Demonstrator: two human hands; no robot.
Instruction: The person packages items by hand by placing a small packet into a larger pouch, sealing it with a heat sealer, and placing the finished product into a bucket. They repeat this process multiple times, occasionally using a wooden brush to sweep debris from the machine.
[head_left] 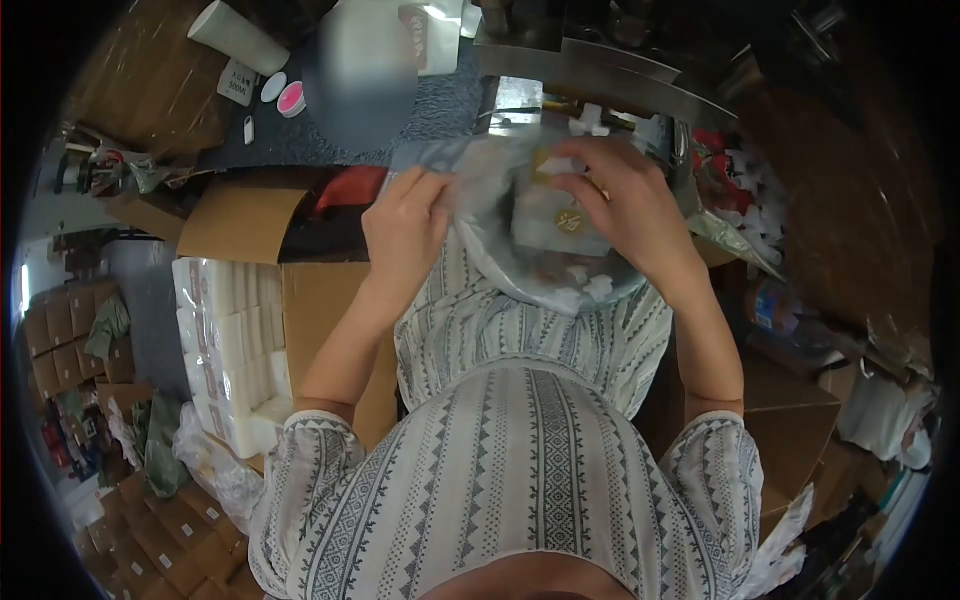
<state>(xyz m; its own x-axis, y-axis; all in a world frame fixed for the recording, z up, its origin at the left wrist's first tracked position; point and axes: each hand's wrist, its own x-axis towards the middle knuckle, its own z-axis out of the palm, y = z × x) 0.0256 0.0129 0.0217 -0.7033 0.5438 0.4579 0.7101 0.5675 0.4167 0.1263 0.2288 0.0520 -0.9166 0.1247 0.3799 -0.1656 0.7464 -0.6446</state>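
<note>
Head view: left hand (405,232) pinches the clear bag (545,293), apparently steadying its edge; right hand (622,200), apart, grips the white packet (562,218) against the bag, inside or above unclear, before the tabletop (450,115)'s near edge. Open carton (328,305) crowds the left forearm (345,345); pink-topped pot (291,99) stands toward the tabletop's left edge.

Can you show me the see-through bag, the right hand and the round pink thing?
See-through bag (487,207): head view, on its crinkly side.
Right hand (630,205): head view, on the back of it.
Round pink thing (291,99): head view, middle of its pink face.
</note>
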